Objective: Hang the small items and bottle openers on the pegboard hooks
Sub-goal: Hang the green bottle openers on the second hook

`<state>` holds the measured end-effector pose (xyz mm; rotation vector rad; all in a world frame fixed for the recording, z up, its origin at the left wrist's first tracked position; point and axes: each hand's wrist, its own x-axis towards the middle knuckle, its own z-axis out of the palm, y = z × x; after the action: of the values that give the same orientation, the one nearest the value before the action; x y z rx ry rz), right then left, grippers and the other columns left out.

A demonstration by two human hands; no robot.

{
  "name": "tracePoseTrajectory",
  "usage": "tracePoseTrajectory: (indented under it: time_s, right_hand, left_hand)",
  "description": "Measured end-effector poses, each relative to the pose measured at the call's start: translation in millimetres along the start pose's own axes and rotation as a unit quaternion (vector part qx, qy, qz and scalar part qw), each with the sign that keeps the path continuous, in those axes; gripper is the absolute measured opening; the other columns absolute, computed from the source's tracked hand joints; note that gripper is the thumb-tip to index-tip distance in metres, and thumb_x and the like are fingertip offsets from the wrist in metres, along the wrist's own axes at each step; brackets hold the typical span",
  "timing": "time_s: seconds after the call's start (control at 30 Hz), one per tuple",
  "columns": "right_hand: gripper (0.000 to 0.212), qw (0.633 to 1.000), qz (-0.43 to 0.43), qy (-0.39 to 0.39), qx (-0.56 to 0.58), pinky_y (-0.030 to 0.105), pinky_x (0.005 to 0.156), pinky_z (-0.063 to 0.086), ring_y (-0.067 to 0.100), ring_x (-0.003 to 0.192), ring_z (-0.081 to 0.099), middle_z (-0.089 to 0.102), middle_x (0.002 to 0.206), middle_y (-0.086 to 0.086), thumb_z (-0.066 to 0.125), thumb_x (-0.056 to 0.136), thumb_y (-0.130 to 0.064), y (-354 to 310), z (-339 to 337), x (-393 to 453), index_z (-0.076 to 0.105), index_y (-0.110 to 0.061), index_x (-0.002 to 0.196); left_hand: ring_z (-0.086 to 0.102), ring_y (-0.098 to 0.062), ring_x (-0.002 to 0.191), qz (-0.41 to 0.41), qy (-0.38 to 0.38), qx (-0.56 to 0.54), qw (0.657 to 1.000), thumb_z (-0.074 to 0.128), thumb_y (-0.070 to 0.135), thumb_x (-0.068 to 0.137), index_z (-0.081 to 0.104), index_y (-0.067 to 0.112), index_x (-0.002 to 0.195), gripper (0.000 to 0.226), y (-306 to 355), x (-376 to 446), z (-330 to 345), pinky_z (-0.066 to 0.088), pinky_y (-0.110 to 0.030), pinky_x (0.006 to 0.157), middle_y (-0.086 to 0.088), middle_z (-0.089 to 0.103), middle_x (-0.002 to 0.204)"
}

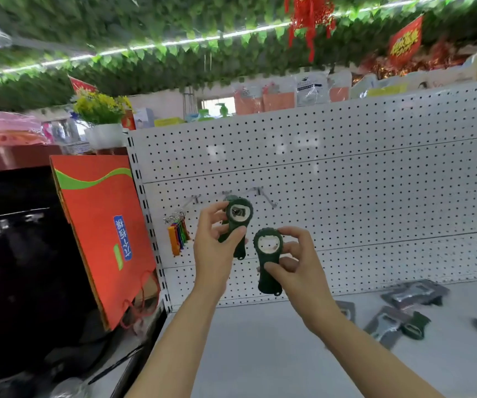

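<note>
Two dark green bottle openers are up at the pegboard [346,168], one per hand. Left hand [214,239] pinches the upper opener [238,222] by its neck, thumb in front, ring end raised toward the middle hook [227,193]; judged reason: the round hole has to slide over the hook tip. Looks like another green opener sits just behind it, possibly on that hook already; cannot tell. Right hand [297,259] grips the lower opener [268,259] by the handle, held near and lower, likely waiting its turn. Right hook [267,196] bare. Left hook [192,200] carries a bunch of coloured key tags [178,234]. No bins in view; loose stock, packaged openers [412,294] and one dark opener [416,326], lies directly on the grey shelf [260,354]. Orange gift bag [99,225] leans beside the board, contents hidden.
</note>
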<state>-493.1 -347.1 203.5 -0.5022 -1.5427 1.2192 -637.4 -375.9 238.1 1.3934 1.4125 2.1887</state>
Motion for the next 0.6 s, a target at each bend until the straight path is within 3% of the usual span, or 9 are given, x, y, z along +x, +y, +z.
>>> tracePoseTrajectory:
  time_s: [0.1, 0.17, 0.3, 0.37, 0.53, 0.6]
  right_hand:
    - [0.052, 1.0, -0.004, 0.002, -0.01, 0.033, 0.068, 0.059, 0.017, 0.078, 0.071, 0.064, 0.103, 0.005, 0.061, 0.084, 0.008, -5.1, 2.9, 3.8, 0.046, -0.033, 0.114]
    - [0.053, 1.0, -0.008, -0.004, -0.013, 0.034, 0.068, 0.06, 0.018, 0.078, 0.071, 0.063, 0.102, 0.006, 0.062, 0.084, 0.008, -8.0, 2.4, 6.5, 0.047, -0.033, 0.113]
    - [0.052, 0.999, -0.017, -0.011, -0.025, 0.027, 0.063, 0.057, 0.015, 0.075, 0.071, 0.063, 0.102, 0.005, 0.062, 0.084, 0.008, -13.1, 1.6, 15.0, 0.046, -0.031, 0.115]
    - [0.051, 0.999, -0.019, -0.015, -0.022, 0.026, 0.062, 0.057, 0.015, 0.076, 0.071, 0.063, 0.101, 0.005, 0.061, 0.084, 0.008, -13.7, 2.7, 19.3, 0.046, -0.03, 0.115]
    - [0.051, 0.999, -0.018, -0.026, -0.031, 0.03, 0.065, 0.058, 0.019, 0.079, 0.071, 0.063, 0.101, 0.005, 0.062, 0.084, 0.006, -11.6, 6.4, 27.5, 0.046, -0.033, 0.114]
    - [0.051, 0.999, -0.016, -0.03, -0.031, 0.03, 0.065, 0.058, 0.02, 0.079, 0.071, 0.063, 0.102, 0.006, 0.062, 0.084, 0.005, -9.1, 9.5, 30.4, 0.045, -0.032, 0.114]
  left_hand:
    - [0.069, -0.011, 0.087, -0.012, 0.009, -0.003, 1.0, 0.071, -0.005, 0.082, 0.059, 0.037, 0.107, 0.051, -7.0, 8.4, -1.9, 0.06, -0.043, 0.078, 0.021, 0.066, 0.097]
    - [0.069, -0.015, 0.088, -0.022, 0.023, -0.014, 0.999, 0.071, -0.006, 0.082, 0.059, 0.036, 0.107, 0.05, -14.4, 13.9, -4.1, 0.061, -0.045, 0.076, 0.014, 0.066, 0.102]
    - [0.069, -0.008, 0.081, -0.025, 0.028, 0.005, 0.999, 0.07, -0.006, 0.082, 0.059, 0.032, 0.11, 0.048, -25.2, 23.6, -3.3, 0.06, -0.031, 0.072, 0.005, 0.066, 0.106]
    - [0.068, -0.003, 0.081, -0.028, 0.03, 0.045, 0.998, 0.072, -0.002, 0.082, 0.059, 0.034, 0.11, 0.047, -32.3, 30.5, -0.4, 0.058, -0.024, 0.07, 0.008, 0.066, 0.107]
    - [0.061, 0.003, 0.084, 0.021, 0.047, 0.217, 0.975, 0.075, 0.015, 0.085, 0.055, 0.041, 0.116, 0.046, -46.2, 42.5, 1.0, 0.053, -0.024, 0.07, 0.009, 0.061, 0.111]
    - [0.059, 0.002, 0.088, 0.034, 0.039, 0.288, 0.956, 0.075, 0.019, 0.085, 0.051, 0.043, 0.121, 0.05, -48.3, 45.0, -2.5, 0.055, -0.03, 0.073, 0.01, 0.057, 0.114]
